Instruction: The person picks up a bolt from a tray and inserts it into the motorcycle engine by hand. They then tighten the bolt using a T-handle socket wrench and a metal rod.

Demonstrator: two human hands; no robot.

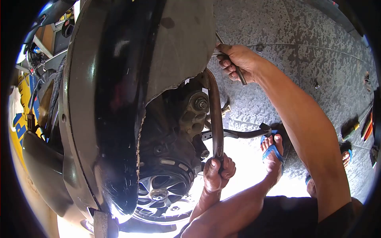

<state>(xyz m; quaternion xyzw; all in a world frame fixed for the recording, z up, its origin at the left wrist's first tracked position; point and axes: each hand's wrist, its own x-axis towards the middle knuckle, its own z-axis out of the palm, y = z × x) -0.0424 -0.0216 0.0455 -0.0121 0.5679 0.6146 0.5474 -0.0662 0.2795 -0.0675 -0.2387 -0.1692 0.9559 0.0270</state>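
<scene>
While your left hand (pixel 217 172) is wrapped around the lower part of a curved brown pipe (pixel 216 115), your right hand (pixel 240 63) grips a T-shaped metal tool (pixel 241 76), with the fingers curled about its crossbar and the thumb along the top. The tool's shaft runs in behind the edge of a grey panel (pixel 186 43), so you cannot tell what its far end meets.

The pipe stands beside the dark engine parts (pixel 194 115) of a motorbike, between them and the floor (pixel 254 23). Its upper end bends in under the torn lower edge of the grey panel, where the joint is hidden from you; its lower end sits within your left hand.

Below the engine parts, next to your left forearm, is a spoked wheel (pixel 158 194), partly covered by the long black body panel (pixel 119 119). A black bar (pixel 242 134) sticks out past the pipe, its end near your left foot (pixel 273 168), which wears a blue sandal (pixel 272 152). Farther right, a yellow-handled tool (pixel 350 129) lies on the floor.
</scene>
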